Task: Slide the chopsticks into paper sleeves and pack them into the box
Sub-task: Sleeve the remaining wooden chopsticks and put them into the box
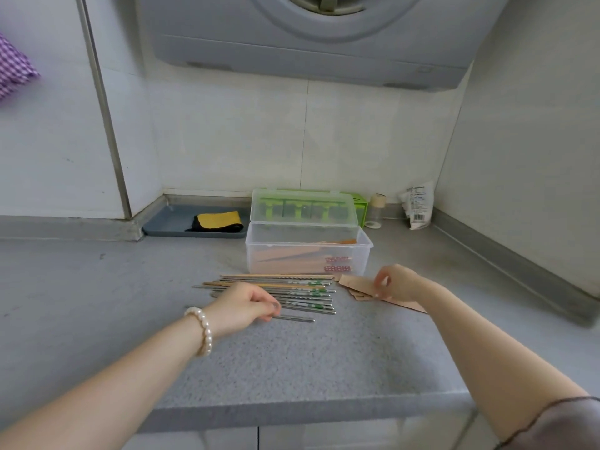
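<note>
Several metal and wooden chopsticks (pixel 292 292) lie side by side on the grey counter in front of a clear plastic box (pixel 363 251) with its lid up. Sleeved chopsticks lie inside the box. My left hand (pixel 242 308) pinches the nearest metal chopsticks (pixel 297 318) at their left end. My right hand (pixel 394 282) rests on a small pile of brown paper sleeves (pixel 352 284) to the right of the chopsticks, its fingertips pinching the top sleeve.
A grey tray (pixel 168 222) with a yellow and black cloth (pixel 219 220) sits at the back left. A green holder (pixel 362 204), a small jar (pixel 376 209) and a white packet (pixel 418 206) stand behind the box. The counter's front edge (pixel 308 414) is near me.
</note>
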Tool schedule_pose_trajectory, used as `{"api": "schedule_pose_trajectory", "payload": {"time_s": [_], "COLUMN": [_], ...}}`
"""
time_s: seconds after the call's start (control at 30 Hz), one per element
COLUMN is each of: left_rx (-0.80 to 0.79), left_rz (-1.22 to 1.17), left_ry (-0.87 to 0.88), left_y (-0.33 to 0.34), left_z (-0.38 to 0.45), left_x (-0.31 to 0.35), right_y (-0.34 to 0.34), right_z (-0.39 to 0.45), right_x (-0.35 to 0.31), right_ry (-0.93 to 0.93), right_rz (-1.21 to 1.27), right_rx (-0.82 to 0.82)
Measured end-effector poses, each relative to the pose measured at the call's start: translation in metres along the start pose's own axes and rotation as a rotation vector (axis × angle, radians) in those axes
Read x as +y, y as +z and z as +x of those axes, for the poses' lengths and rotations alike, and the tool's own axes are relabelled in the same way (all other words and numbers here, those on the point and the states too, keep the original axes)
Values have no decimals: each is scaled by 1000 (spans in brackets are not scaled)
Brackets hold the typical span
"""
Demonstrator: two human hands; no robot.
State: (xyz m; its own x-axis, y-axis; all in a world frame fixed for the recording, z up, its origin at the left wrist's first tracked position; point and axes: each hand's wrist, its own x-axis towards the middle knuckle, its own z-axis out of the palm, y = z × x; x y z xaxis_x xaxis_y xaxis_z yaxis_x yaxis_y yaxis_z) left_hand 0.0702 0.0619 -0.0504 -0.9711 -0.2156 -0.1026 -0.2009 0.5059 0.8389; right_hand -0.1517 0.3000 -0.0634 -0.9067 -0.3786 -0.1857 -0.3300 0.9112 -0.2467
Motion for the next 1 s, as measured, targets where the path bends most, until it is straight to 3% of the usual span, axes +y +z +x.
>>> {"api": "schedule_pose_trajectory", "payload": {"time_s": [0.17, 0.33, 0.4, 0.5, 0.57, 0.77, 0.83, 0.9, 1.0], "left_rx": [-33, -33, -20, 5, 23, 347, 392, 353, 249], "left_rz": [-42, -112, -169, -374, -561, -931, -1027, -1083, -1013], "left_ry": [-50, -80, -85, -74, -46, -16, -55, -109, -207], "left_y": [-2, -2, 1, 8, 15, 11, -3, -15, -19], "left_z": [-7, -9, -7, -4, -2, 3, 0, -4, -11], "left_x": [-2, -2, 0, 6, 13, 19, 14, 7, -1], "right_y": [1, -12, -21, -24, -15, 9, 8, 13, 31], "right_z": [-2, -17, -32, -58, -73, -80, -61, -41, -23], "right_x": [-2, -21, -42, -84, -111, -150, -142, -131, -121], "right_ry": [25, -64, -133, -237, -341, -452, -386, -304, -276], "right_rz": [36, 172, 353, 754, 793, 938, 779, 400, 146], "right_rx": [-34, 79, 57, -112, -146, -187, -10, 153, 136]}}
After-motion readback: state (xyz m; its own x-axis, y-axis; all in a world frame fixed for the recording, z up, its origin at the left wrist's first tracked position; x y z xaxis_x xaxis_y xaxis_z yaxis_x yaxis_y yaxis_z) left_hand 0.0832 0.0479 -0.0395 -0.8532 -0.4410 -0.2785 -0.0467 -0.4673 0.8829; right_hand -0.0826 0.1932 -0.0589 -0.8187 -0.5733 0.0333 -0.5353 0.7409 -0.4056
